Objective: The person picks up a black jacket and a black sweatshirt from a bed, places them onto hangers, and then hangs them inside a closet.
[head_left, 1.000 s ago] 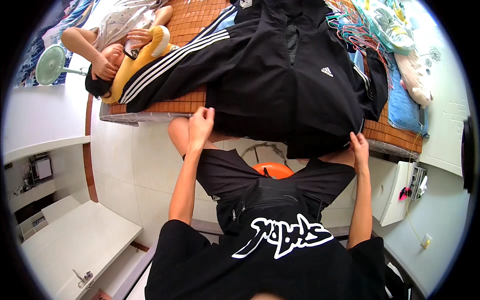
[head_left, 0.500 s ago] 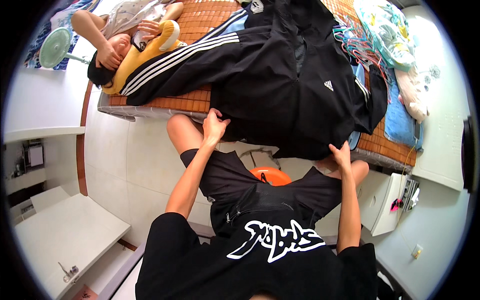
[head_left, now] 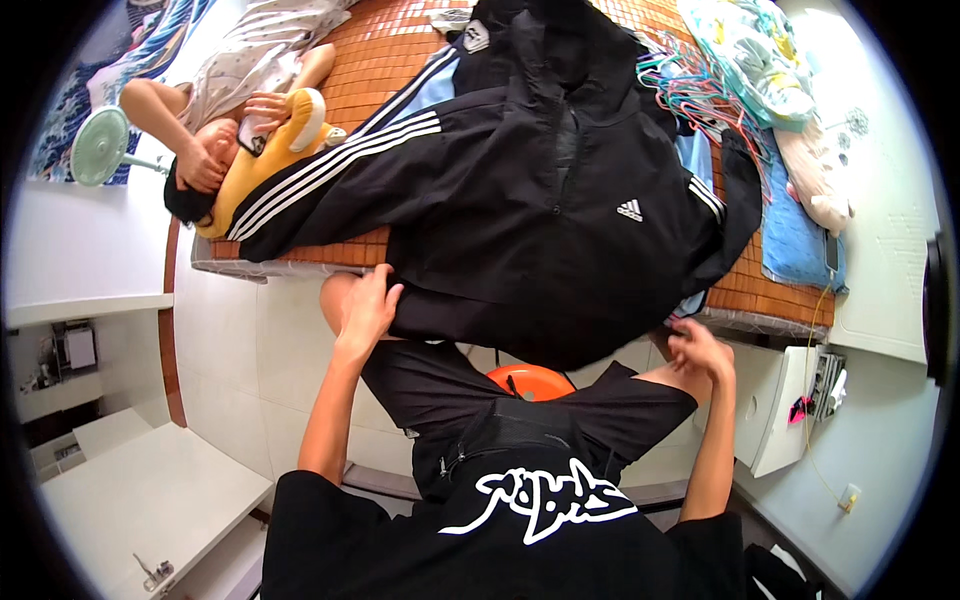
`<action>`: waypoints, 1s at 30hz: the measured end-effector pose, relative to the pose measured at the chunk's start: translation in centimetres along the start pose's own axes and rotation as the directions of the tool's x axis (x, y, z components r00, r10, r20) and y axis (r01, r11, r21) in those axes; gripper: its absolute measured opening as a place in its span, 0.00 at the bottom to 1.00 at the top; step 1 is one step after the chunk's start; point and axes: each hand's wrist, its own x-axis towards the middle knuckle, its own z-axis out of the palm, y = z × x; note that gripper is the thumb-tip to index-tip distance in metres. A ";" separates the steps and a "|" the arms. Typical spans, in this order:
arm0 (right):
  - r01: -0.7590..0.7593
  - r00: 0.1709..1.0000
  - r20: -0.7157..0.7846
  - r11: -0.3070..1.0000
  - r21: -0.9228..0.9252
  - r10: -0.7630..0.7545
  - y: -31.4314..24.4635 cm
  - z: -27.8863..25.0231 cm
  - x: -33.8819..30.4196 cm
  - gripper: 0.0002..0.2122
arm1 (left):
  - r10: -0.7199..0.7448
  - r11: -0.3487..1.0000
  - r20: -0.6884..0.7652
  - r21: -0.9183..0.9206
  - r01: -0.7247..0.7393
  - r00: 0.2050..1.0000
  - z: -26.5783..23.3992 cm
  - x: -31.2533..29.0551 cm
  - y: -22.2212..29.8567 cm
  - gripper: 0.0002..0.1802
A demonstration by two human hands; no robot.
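A black hooded jacket (head_left: 480, 220) with white stripes along the sleeves lies spread out, its hem hanging over the near edge of the bed. At the left corner of the hem my left hand (head_left: 370, 310) has its fingertips against the cloth, thumb and index finger apart. My right hand (head_left: 700, 350), fingers loosely spread, hovers just off the right end of the hem and holds nothing. Light blue cloth (head_left: 693, 155) shows from beneath the jacket on the right.
A person (head_left: 205, 165) lies at the far left on the bed mat (head_left: 375, 50) beside a yellow plush toy (head_left: 265, 165). Colourful hangers (head_left: 700, 85), a blue pillow (head_left: 790, 235) and a phone (head_left: 832, 252) are on the right. An orange stool (head_left: 530, 382) stands below the hem.
My right hand has let go of the hem and moved down and away from it. My left hand has slid left to the jacket's edge. The whole view has shifted slightly.
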 end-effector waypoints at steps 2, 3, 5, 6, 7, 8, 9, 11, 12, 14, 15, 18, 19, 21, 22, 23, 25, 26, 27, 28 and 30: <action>0.199 0.958 -0.248 0.960 0.198 -0.147 -0.4 -2.2 2.2 0.16 | -0.071 0.997 -0.024 0.017 0.071 0.997 -0.9 0.5 2.7 0.18; 0.284 0.853 -0.478 0.955 0.087 -0.210 -0.1 -4.1 3.6 0.19 | -0.054 0.997 -0.098 -0.053 0.049 0.994 -0.5 1.3 4.1 0.19; 0.260 0.568 -0.765 0.948 -0.183 -0.303 -2.0 -6.3 6.2 0.27 | 0.016 0.994 -0.223 -0.099 -0.039 0.975 -0.1 2.5 7.0 0.24; 0.151 0.426 -0.838 0.940 -0.305 -0.340 -3.9 -6.8 7.1 0.33 | 0.075 0.992 -0.221 -0.087 -0.096 0.972 0.1 3.1 8.5 0.26; 0.162 0.416 -0.840 0.937 -0.308 -0.348 -4.9 -7.9 8.4 0.33 | 0.104 0.994 -0.172 -0.023 -0.109 0.980 1.0 4.1 10.2 0.31; 0.145 0.300 -0.871 0.921 -0.361 -0.389 -5.3 -8.5 9.8 0.38 | 0.136 0.990 -0.112 -0.027 -0.140 0.984 1.7 4.9 11.6 0.36; 0.121 0.179 -0.887 0.904 -0.410 -0.426 -5.7 -9.3 11.1 0.44 | 0.137 0.991 -0.072 0.007 -0.137 0.988 2.6 6.0 13.1 0.40; 0.085 0.273 -0.910 0.950 -0.301 -0.313 -6.5 -8.7 14.0 0.47 | 0.065 0.998 0.015 0.023 -0.066 0.998 5.9 7.8 13.2 0.52; 0.035 0.349 -0.915 0.978 -0.204 -0.203 -6.9 -8.4 15.4 0.49 | 0.022 0.999 0.032 0.035 -0.023 0.999 6.6 8.1 13.1 0.57; -0.047 0.361 -0.925 0.988 -0.146 -0.119 -5.4 -9.7 17.6 0.45 | 0.002 0.999 0.082 0.045 -0.006 0.997 6.9 8.8 13.7 0.60; 0.015 0.405 -0.907 0.992 -0.123 -0.118 -4.2 -11.7 18.3 0.40 | -0.016 0.999 0.124 0.053 0.010 0.992 6.9 9.3 14.0 0.63; 0.319 0.366 -0.929 0.945 0.075 -0.050 1.0 -19.5 19.4 0.21 | 0.080 0.997 0.151 -0.001 -0.081 0.985 7.9 10.3 14.7 0.65; 0.587 0.541 -0.834 0.662 0.466 0.108 1.3 -20.1 19.4 0.21 | 0.062 0.998 0.170 0.003 -0.063 0.984 8.0 10.1 14.3 0.65; 0.634 0.759 -0.637 0.068 0.770 0.133 -1.6 -18.3 18.0 0.20 | -0.021 0.998 0.154 0.070 0.010 0.988 7.5 8.7 12.3 0.65; 0.644 0.761 -0.635 -0.040 0.764 0.135 -2.9 -16.6 15.8 0.20 | -0.045 0.996 0.128 0.082 0.034 0.991 7.3 8.2 11.9 0.65; 0.725 0.684 -0.727 -0.052 0.687 -0.067 -1.8 -17.4 14.9 0.21 | -0.019 0.997 0.140 0.073 0.009 0.990 7.6 8.6 12.3 0.65; 0.761 0.643 -0.749 -0.025 0.648 0.158 0.4 -18.0 14.2 0.21 | 0.004 0.998 0.111 0.055 -0.010 0.994 8.2 8.8 13.0 0.65; 0.782 0.602 -0.758 0.007 0.623 0.253 2.4 -18.7 14.4 0.21 | 0.029 0.999 0.119 0.040 -0.034 0.992 8.6 9.1 13.3 0.65; 0.791 0.599 -0.782 0.025 0.611 0.175 4.8 -19.1 14.1 0.21 | 0.037 0.999 0.136 0.033 -0.042 0.990 9.0 9.3 13.7 0.66; 0.784 0.609 -0.774 0.016 0.621 0.176 4.3 -18.4 14.0 0.21 | 0.015 0.998 0.145 0.056 -0.023 0.989 8.8 9.2 13.3 0.66; 0.688 0.694 -0.657 -0.002 0.726 0.296 1.4 -16.3 12.8 0.23 | -0.005 0.996 0.143 0.090 -0.008 0.990 8.3 8.6 12.7 0.66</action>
